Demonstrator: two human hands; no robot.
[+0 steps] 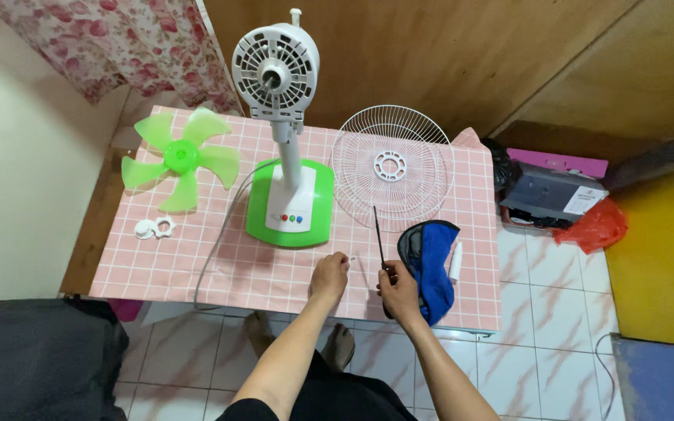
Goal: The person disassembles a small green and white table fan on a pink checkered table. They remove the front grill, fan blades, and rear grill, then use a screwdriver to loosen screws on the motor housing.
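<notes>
Screwdriver [379, 234]: gripped in the closed right hand [399, 288] at the near table edge, thin shaft pointing far, toward the wire grille [392, 164].
Left hand [330, 277]: fingers pinched together; it seems to hold a tiny screw [352, 258], too small to be sure.
Doing it well: I'd keep that pinch low over the table [196, 265] and seat the tip squarely.
Fan body [286, 168]: just far-left of the hands, upright.
Green blade [179, 158]: far left, lying flat.
Blue pouch [429, 261]: beside the right hand.
</notes>
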